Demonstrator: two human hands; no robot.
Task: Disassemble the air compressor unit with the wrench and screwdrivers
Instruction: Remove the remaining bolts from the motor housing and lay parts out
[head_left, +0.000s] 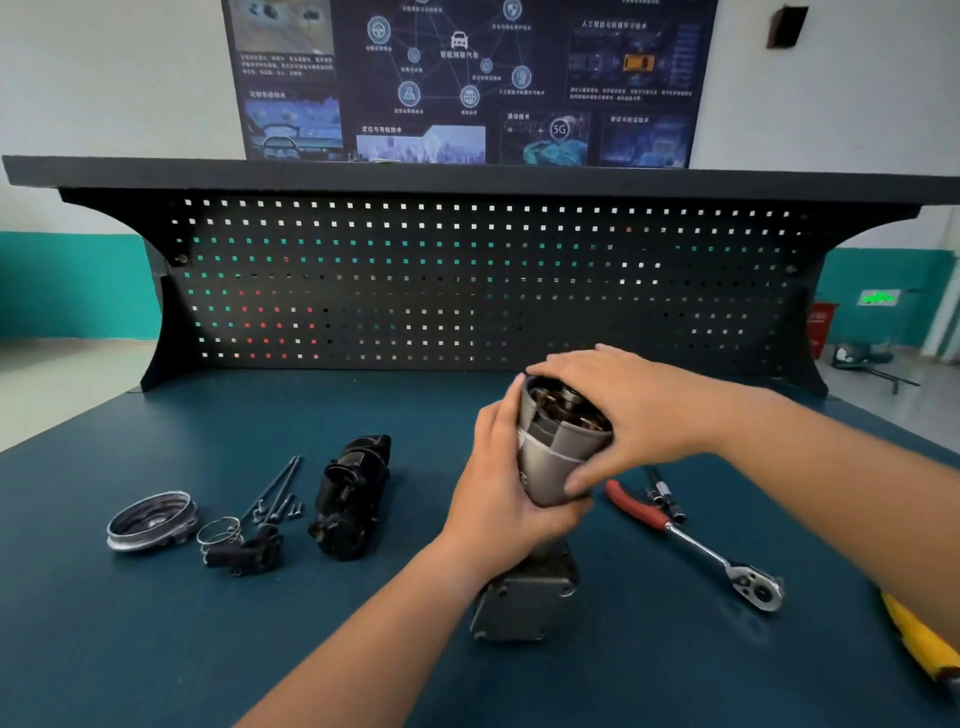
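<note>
Left hand (498, 499) and right hand (613, 415) are both gripping the grey compressor housing (558, 462), fingers curled round it, over a grey base block (524, 608) mid-counter (156, 649), ratchet wrench (727, 566) lying just right, black motor part (353, 499) and metal ring (150, 519) lying left.

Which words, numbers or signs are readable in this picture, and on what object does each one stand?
"5G": in a circle on the lower right part of the poster.
Other poster text (Chinese headings, small print): too blurred to read surely.
Green lit sign on the right wall: blurred.
Lettering on the red box: blurred.
Wrench and housing: no marks visible.
</note>
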